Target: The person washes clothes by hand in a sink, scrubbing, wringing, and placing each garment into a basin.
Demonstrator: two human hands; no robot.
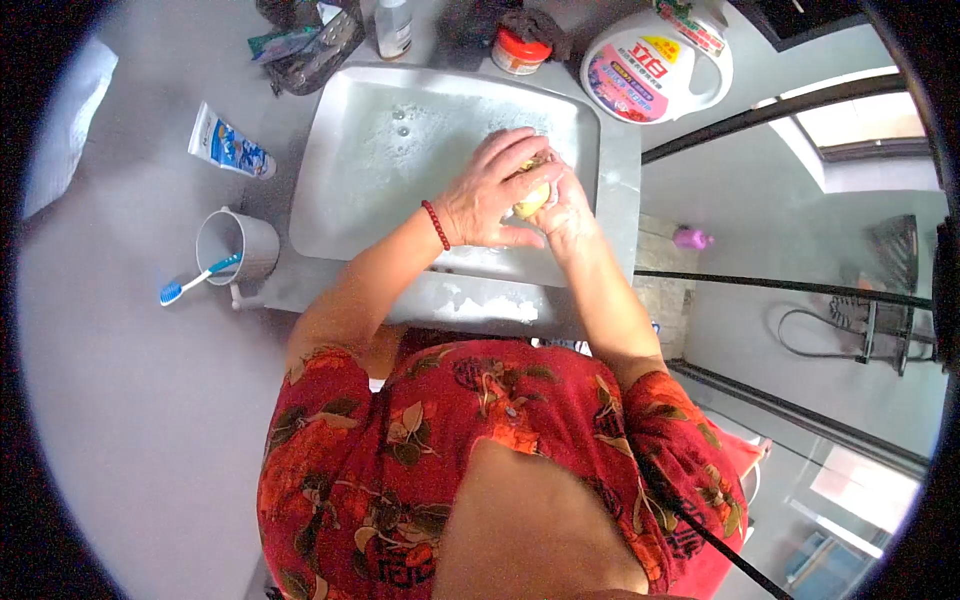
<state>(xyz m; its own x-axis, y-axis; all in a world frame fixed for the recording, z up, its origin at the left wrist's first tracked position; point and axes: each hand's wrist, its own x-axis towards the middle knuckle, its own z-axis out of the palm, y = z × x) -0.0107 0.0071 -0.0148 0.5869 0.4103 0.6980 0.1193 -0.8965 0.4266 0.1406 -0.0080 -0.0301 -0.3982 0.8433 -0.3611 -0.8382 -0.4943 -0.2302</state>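
Observation:
Over the right part of the sink, my two hands meet around a small yellow oval thing with white suds on it. It looks like a bar of soap, but fingers cover much of it. My left hand, with a red bead bracelet at the wrist, is laid across its top and left side with the fingers curved over it. My right hand grips it from the right and is wet with lather. Cloudy water with bubbles lies in the sink below.
At left are a toothpaste tube and a grey cup with a blue toothbrush. Behind the sink stand a dark basket, a clear bottle, a red-lidded tub and a detergent jug. Black-framed glass borders the right.

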